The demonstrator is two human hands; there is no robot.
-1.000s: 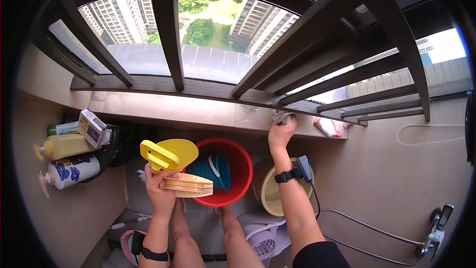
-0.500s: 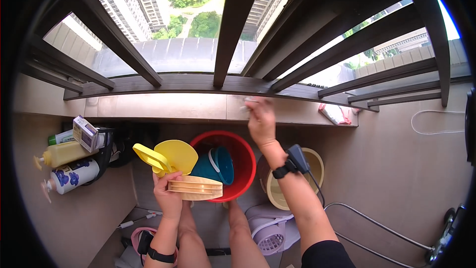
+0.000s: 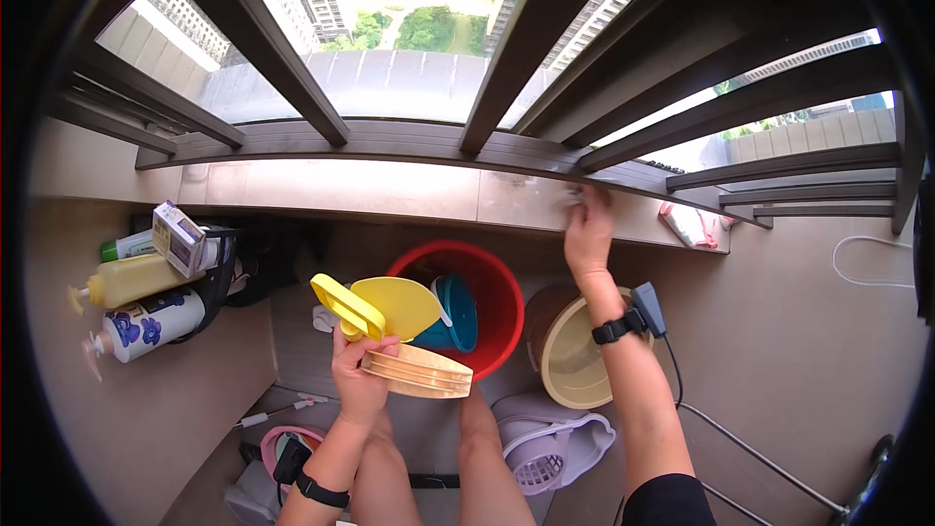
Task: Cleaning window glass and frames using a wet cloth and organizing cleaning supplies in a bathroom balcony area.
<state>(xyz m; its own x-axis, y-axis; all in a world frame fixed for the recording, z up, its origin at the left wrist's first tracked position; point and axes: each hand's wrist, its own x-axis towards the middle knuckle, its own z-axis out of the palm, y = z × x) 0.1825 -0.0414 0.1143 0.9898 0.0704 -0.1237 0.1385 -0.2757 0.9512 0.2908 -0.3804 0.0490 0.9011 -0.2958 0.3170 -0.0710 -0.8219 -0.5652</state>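
My left hand (image 3: 360,385) is closed around a yellow plastic piece with a looped handle and a broad rounded blade, like a hand dustpan (image 3: 399,307). Held with it is a tan, boat-shaped piece with lengthwise ridges (image 3: 419,372); its kind is unclear. Both are above the near left side of a red bucket (image 3: 502,317). Over at the tiled window ledge (image 3: 438,190), my right hand (image 3: 590,234) has its fingers closed together at the surface. A small greyish thing at the fingertips is too blurred to name.
Inside the red bucket sits a teal bucket (image 3: 458,317). A cream bucket (image 3: 579,360) and a lilac mop-wringer bucket (image 3: 545,443) stand at right. Pump bottles (image 3: 156,321) line the left wall. Dark window bars (image 3: 526,39) rise beyond the ledge, where a pink-white packet (image 3: 689,224) lies.
My right hand has moved right along the ledge, nearer the packet. The view has shifted, and my left hand still holds the yellow dustpan and the tan piece.
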